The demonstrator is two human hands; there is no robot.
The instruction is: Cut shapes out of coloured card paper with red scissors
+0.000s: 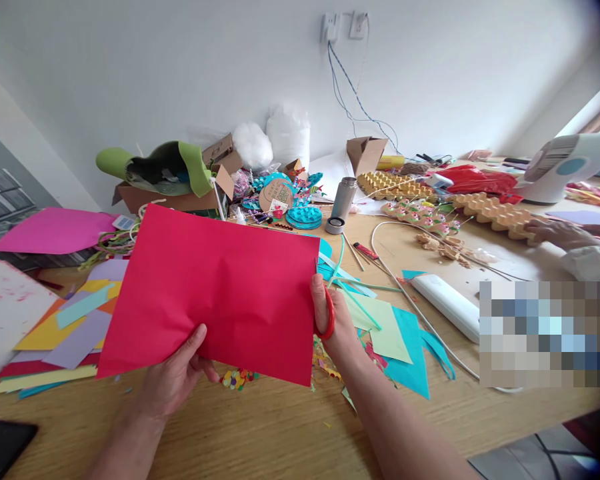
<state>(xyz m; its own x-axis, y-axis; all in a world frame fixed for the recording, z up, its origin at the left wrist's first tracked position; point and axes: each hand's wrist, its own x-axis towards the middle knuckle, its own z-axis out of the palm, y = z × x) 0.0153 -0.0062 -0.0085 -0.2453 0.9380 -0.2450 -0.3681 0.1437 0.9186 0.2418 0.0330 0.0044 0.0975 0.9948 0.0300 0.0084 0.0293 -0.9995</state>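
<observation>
A large sheet of red paper (220, 287) is held up over the wooden table, slightly tilted. My left hand (180, 373) grips its lower edge, thumb on the front and fingers behind. Red-handled scissors (330, 317) are in my right hand (333, 327), at the sheet's right edge; most of the blades is hidden. Below the sheet, small colourful paper scraps (237, 379) lie on the table.
Coloured paper sheets (80, 327) lie at left, blue paper (407, 353) at right. Behind stand a metal flask (344, 197) and craft pieces. A white power strip (447, 307), cable, egg trays (495, 217) and another person's hand (560, 233) are right. A phone (5, 447) lies front left.
</observation>
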